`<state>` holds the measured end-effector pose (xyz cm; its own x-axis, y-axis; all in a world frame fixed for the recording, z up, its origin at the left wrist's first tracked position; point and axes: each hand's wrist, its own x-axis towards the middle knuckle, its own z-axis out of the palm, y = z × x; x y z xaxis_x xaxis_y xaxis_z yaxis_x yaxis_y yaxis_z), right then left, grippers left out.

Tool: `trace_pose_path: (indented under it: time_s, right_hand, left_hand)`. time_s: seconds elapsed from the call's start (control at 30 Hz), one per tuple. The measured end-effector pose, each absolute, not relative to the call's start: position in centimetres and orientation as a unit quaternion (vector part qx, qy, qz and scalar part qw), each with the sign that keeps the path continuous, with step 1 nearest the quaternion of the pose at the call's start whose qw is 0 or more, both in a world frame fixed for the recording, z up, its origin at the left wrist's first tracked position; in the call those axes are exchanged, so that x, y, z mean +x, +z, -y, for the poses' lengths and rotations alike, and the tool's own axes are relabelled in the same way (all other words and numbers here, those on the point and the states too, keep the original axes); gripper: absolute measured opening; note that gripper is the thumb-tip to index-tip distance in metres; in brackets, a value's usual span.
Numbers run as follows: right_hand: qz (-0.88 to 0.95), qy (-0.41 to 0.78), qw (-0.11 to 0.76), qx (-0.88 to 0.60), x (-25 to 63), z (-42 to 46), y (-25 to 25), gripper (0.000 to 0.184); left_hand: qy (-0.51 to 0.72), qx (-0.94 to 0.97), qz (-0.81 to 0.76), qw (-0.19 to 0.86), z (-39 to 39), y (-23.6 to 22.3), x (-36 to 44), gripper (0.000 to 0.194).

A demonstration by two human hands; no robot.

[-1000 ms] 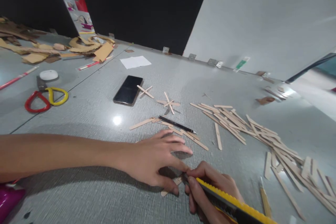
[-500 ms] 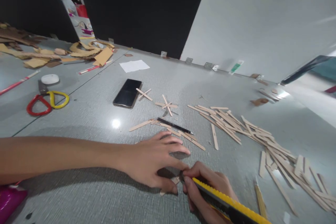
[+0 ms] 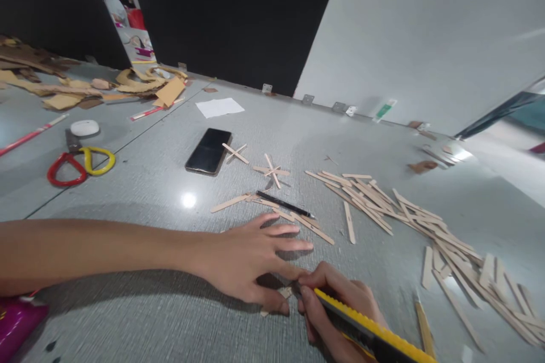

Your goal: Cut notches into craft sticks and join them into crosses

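Note:
My left hand (image 3: 251,258) lies on the table with its outer fingers spread. Its thumb and index finger hold a small wooden craft stick (image 3: 286,292) down against the surface; most of that stick is hidden. My right hand (image 3: 336,300) is closed around a yellow and black utility knife (image 3: 366,323). The knife's tip is at the stick, between my two hands, and the blade is mostly covered by my fingers. Just beyond my left fingers lie a black pen (image 3: 284,205) and several cut stick pieces (image 3: 315,229).
A pile of craft sticks (image 3: 443,232) spreads across the right, near a wooden-handled craft knife (image 3: 424,323). Crossed sticks (image 3: 272,171) lie beside a phone (image 3: 208,151). Scissors (image 3: 80,164), a white mouse (image 3: 84,128) and cardboard scraps (image 3: 140,82) are at left. A purple object (image 3: 21,323) sits bottom left.
Both hands and the knife stay nearly in place, with only a very slight shift of the fingers. The whole view has moved a little to the right.

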<state>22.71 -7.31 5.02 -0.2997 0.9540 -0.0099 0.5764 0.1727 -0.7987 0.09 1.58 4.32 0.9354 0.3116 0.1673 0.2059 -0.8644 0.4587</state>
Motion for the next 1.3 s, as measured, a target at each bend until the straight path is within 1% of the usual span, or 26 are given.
trace_pose_path:
  time_s: [0.2,0.43,0.63,0.73,0.83,0.9,1.03,1.2,1.3]
  right_hand:
    - [0.720,0.356,0.273,-0.529,22.72,7.35,4.80,0.031]
    - [0.723,0.359,0.272,-0.524,22.78,7.44,5.24,0.032]
    - [0.726,0.349,0.262,-0.531,22.77,7.48,5.25,0.029]
    - [0.739,0.310,0.258,-0.539,22.74,7.44,5.11,0.029]
    - [0.758,0.263,0.266,-0.534,22.80,7.27,4.83,0.027]
    - [0.774,0.255,0.265,-0.515,22.90,7.12,4.60,0.025]
    - [0.801,0.249,0.263,-0.477,22.88,7.02,4.42,0.022]
    - [0.794,0.255,0.232,-0.501,22.36,7.42,4.82,0.031]
    - [0.801,0.257,0.202,-0.502,22.40,7.57,4.97,0.029]
  left_hand:
    - [0.118,0.960,-0.129,0.217,-1.62,4.36,0.15,0.057]
    - [0.108,0.964,-0.132,0.204,-1.54,4.48,0.09,0.055]
    - [0.122,0.965,-0.123,0.198,-1.46,4.48,0.06,0.054]
    - [0.122,0.963,-0.125,0.204,-1.41,4.59,0.05,0.054]
    - [0.122,0.961,-0.126,0.213,-1.38,4.61,0.00,0.060]
    - [0.118,0.962,-0.125,0.214,-1.40,4.57,-0.02,0.063]
    - [0.117,0.965,-0.119,0.202,-1.44,4.53,0.01,0.064]
    - [0.126,0.967,-0.118,0.186,-1.35,4.62,0.11,0.057]
    - [0.115,0.968,-0.122,0.184,-1.22,4.64,0.09,0.052]
